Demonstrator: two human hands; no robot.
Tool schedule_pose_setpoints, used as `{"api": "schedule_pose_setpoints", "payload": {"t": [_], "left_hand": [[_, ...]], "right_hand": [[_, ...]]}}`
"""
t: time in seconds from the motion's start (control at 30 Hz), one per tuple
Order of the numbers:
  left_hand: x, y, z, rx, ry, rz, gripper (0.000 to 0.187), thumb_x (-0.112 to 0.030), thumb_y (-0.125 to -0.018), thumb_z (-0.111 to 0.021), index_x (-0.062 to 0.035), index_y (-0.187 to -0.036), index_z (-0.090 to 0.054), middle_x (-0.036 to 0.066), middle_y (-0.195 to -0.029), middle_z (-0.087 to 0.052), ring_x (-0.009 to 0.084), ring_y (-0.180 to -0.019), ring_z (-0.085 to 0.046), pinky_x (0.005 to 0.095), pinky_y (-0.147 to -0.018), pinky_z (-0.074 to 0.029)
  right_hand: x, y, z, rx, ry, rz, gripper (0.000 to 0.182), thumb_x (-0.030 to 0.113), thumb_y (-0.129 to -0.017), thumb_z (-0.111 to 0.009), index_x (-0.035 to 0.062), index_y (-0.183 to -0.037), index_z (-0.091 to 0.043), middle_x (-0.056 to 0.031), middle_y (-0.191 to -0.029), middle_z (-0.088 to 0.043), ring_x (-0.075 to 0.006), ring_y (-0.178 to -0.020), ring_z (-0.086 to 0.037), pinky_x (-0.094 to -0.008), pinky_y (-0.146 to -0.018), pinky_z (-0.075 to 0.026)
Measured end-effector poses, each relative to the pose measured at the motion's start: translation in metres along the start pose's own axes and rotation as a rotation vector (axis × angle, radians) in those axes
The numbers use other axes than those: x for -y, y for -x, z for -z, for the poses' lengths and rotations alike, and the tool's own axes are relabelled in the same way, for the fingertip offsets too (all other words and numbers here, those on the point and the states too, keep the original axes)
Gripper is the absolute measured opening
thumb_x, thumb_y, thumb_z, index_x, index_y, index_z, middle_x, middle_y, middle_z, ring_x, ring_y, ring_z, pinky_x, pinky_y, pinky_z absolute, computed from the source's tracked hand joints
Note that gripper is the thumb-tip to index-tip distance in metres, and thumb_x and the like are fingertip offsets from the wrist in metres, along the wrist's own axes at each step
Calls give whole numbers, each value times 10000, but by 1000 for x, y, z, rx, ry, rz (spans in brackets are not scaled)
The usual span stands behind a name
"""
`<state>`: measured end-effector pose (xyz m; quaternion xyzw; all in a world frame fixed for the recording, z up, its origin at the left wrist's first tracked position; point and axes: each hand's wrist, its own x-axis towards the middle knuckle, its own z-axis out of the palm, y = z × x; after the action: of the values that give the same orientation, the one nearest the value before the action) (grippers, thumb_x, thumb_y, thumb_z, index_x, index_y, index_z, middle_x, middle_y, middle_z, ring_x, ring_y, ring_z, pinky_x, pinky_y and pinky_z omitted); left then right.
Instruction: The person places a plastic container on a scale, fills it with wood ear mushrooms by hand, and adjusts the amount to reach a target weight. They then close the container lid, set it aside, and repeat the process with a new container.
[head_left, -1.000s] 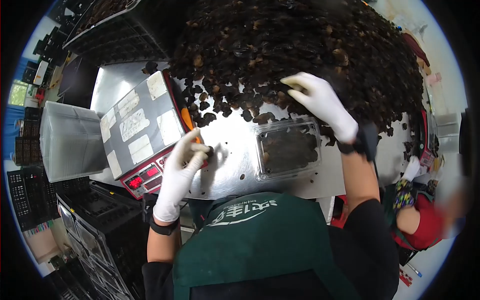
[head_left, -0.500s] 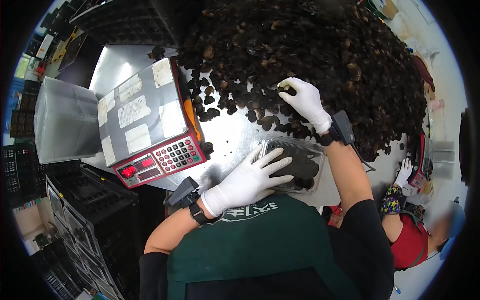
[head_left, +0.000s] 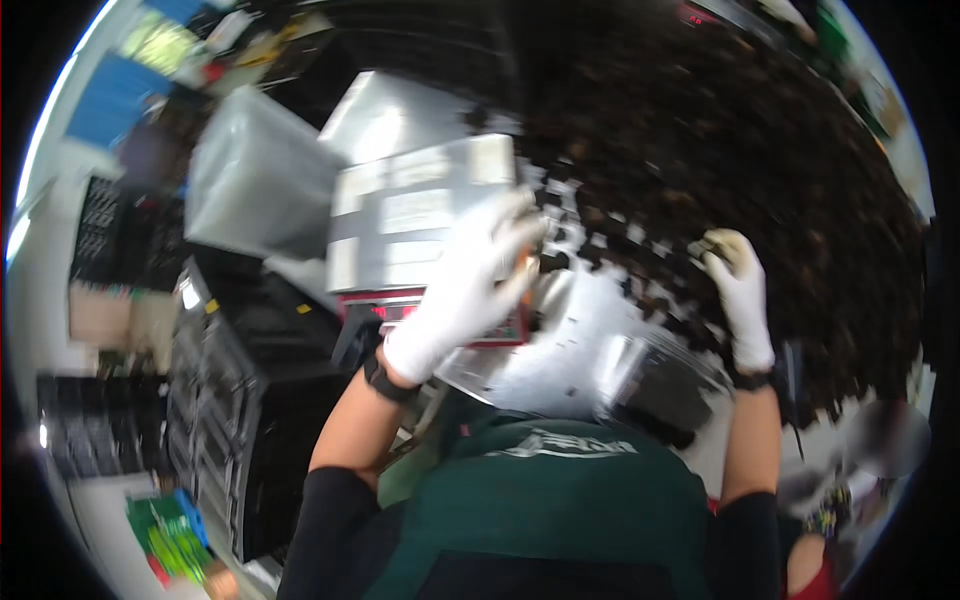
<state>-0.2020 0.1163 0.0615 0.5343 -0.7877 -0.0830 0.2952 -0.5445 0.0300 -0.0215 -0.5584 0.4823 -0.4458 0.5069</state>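
Note:
My left hand (head_left: 455, 290), in a white glove, is over the scale (head_left: 385, 215); it is blurred, but the thumb and fingers look apart, with nothing visible in them. An orange-handled tool (head_left: 522, 262) shows partly behind its fingers. At the near edge of the heap, my gloved right hand (head_left: 738, 285) has its fingers curled in a pinch; whatever may be between them is too smeared to make out. The heap (head_left: 720, 150) consists of dark pieces resembling wood ear mushrooms. A clear plastic box (head_left: 665, 390) with dark pieces inside lies between my arms, touched by neither hand.
Left of the scale stands a stack of clear plastic containers (head_left: 260, 180). Black crates (head_left: 270, 390) are piled beside the metal table (head_left: 555, 345). At the lower right, another person's patterned sleeve (head_left: 828, 512) and red clothing (head_left: 815, 580) show.
My left hand has lifted off the clear box and moved up and left over the scale. The right hand stays curled by the heap. The whole view has turned toward the left.

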Motion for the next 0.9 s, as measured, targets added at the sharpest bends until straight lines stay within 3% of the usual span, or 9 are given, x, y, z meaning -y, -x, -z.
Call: {"api": "schedule_pose_setpoints", "payload": {"t": [0.17, 0.27, 0.3, 0.33, 0.47, 0.53, 0.67, 0.83, 0.9], "left_hand": [[115, -35, 122, -563, -399, 208, 415, -74, -841, -651, -44, -1251, -596, 136, -1146, -649, 265, -1099, -591, 368, -972, -444], [161, -17, 193, -735, -349, 514, 383, -140, -875, -619, 18, -1223, -594, 148, -1143, -653, 223, -960, -627, 333, -851, -504], [143, -18, 204, -524, -324, 622, 334, -159, -910, -584, 34, -1181, -617, 150, -1136, -663, 213, -968, -627, 350, -846, -504], [244, 22, 228, -382, -336, 355, 336, -207, -944, -563, 49, -1150, -633, 147, -1074, -691, 245, -912, -639, 367, -824, -507], [275, 39, 266, -157, -465, 660, 497, -349, -1033, -446, 77, -1245, -589, 258, -1096, -678, 305, -942, -640, 376, -868, -477], [273, 45, 280, -75, -309, 618, 376, -254, -1026, -498, 81, -1155, -610, 189, -994, -684, 180, -860, -578, 311, -821, -463], [264, 42, 289, -25, -501, 636, 358, -251, -993, -571, 94, -1035, -657, 131, -837, -699, 154, -761, -572, 311, -745, -470], [263, 41, 294, -39, -431, 664, 365, -253, -958, -633, 99, -1035, -684, 107, -846, -725, 119, -774, -596, 283, -751, -480], [256, 37, 291, -65, -417, 672, 355, -234, -947, -650, 95, -1073, -687, 106, -886, -734, 113, -797, -607, 271, -762, -482]], "right_hand": [[1, -2, 15, 71, 82, -81, 323, -7, -918, -540, 4, -1237, -585, -23, -834, -627, -57, -686, -574, -198, -647, -455], [17, 5, 7, 31, 17, -140, 204, 68, -945, -599, -12, -1127, -645, -57, -933, -689, -77, -709, -631, -213, -642, -492], [23, 7, 10, 60, -27, -165, 201, 79, -956, -588, -16, -1125, -645, -68, -959, -706, -94, -741, -668, -221, -660, -519], [18, 8, 13, 48, -76, -166, 212, 102, -972, -571, -19, -1130, -645, -73, -931, -713, -123, -736, -691, -225, -664, -533], [9, 10, 31, 32, -227, -251, 305, 230, -1013, -532, -18, -1144, -653, -132, -897, -724, -159, -713, -705, -232, -656, -547], [3, 13, 37, 25, -332, -273, 372, 304, -1020, -528, -23, -1144, -653, -149, -905, -725, -161, -715, -708, -233, -652, -547], [-3, 17, 40, 17, -345, -286, 411, 344, -1016, -536, -30, -1152, -641, -150, -918, -722, -163, -738, -707, -237, -670, -566], [-20, 27, 43, -3, -102, -291, 186, 57, -934, -592, 5, -1108, -631, -55, -965, -673, -102, -794, -664, -223, -717, -521], [-34, 34, 45, -36, -63, -279, 195, 34, -892, -635, 3, -1084, -633, -59, -942, -680, -93, -733, -649, -223, -649, -512]]}}
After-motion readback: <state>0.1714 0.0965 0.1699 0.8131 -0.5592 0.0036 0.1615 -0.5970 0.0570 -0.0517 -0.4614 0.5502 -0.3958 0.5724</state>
